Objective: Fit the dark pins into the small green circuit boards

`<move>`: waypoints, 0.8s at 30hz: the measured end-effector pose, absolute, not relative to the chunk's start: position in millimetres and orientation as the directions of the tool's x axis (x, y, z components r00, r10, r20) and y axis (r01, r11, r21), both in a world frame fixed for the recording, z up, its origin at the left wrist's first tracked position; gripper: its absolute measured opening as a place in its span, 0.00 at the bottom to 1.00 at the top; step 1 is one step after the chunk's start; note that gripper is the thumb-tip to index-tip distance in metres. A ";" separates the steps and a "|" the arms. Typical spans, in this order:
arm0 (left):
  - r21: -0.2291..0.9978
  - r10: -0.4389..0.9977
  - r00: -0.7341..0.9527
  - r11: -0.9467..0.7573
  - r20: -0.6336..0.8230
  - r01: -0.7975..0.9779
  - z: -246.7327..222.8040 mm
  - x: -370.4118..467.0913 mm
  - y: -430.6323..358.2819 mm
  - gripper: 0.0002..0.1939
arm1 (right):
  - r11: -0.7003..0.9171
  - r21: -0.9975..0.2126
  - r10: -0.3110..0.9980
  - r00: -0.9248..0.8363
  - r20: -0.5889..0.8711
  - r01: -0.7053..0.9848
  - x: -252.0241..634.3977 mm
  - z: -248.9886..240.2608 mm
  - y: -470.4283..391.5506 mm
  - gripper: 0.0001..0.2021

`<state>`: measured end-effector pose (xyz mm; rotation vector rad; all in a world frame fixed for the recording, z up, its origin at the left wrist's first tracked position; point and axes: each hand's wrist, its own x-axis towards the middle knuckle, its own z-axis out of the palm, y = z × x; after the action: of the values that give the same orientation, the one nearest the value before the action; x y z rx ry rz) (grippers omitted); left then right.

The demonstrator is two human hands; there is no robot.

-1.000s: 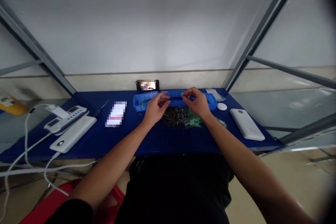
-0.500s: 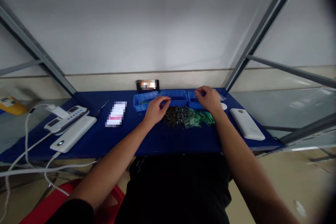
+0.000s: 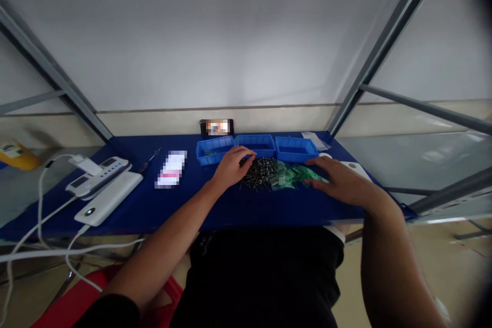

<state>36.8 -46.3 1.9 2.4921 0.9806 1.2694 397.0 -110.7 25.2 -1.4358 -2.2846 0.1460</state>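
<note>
My left hand (image 3: 232, 166) is at the left edge of a pile of dark screws (image 3: 258, 175). Its fingers are loosely bent, with a gap to the thumb and nothing visible between them. My right hand (image 3: 338, 180) is spread over the right end of some green plastic bags (image 3: 286, 175), thumb and fingers apart. Whether it touches them I cannot tell. Behind the pile stand three blue bins: a left bin (image 3: 203, 159) with small greenish items in it, a middle bin (image 3: 265, 153) and a right bin (image 3: 298, 157).
On the blue table (image 3: 230, 212) lie a lit phone (image 3: 171, 169), a power strip (image 3: 99, 177), a white power bank (image 3: 109, 199) and a thin tool (image 3: 148, 161). Another phone (image 3: 217, 127) leans by the wall. My right hand partly covers a second white power bank (image 3: 355, 168).
My right hand has left the right bin, moving right and towards me to the green bags, and its fingers have spread. My left hand has shifted slightly right and down.
</note>
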 end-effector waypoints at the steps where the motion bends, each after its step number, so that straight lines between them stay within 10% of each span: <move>1: 0.430 0.627 0.421 -0.768 0.656 0.475 1.7 36.9 -46.2 0.09 | 0.453 -0.308 0.881 -0.368 0.297 0.836 401.1 17.1 -119.9 0.28; 6: 0.430 0.628 0.440 -0.770 0.642 0.471 -1.4 37.6 -45.3 0.08 | 0.425 -0.354 0.892 -0.320 0.318 0.833 396.0 -20.3 -143.0 0.38; 24: 0.434 0.628 0.443 -0.771 0.640 0.466 -3.1 39.6 -46.3 0.09 | 0.558 -0.397 0.792 -0.325 0.516 0.729 322.9 -3.9 -103.8 0.27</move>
<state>39.6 -46.3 -3.1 2.4986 0.9602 1.2339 322.9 -103.8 -3.9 -1.2159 -2.1112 0.1192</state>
